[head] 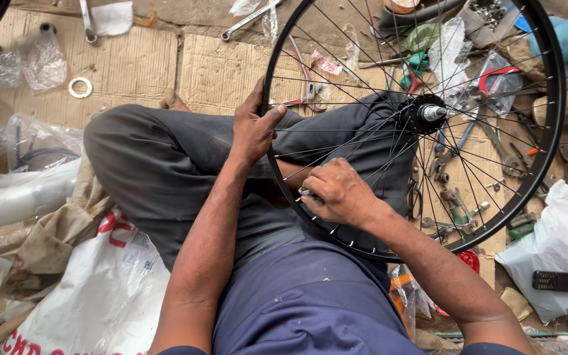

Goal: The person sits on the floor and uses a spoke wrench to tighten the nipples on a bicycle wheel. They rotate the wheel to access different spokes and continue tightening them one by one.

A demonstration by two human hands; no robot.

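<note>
Both hands' grip — left hand (252, 128), right hand (338, 192) — wheel rim (547, 164)

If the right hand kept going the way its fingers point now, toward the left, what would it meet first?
Probably the black rim of the wheel, right at the fingertips of the right hand, where it pinches a small metal tool. Beyond lies the grey trouser leg. Depth is uncertain.

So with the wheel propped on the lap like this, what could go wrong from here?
1. The wheel rests on the crossed legs, steadied only by the left hand on the rim; it could tip or roll.
2. The right hand works a small metal tool among tight spokes; a slip might pinch fingers.
3. Loose tools crowd the cardboard under the wheel, so small parts could get lost.
</note>
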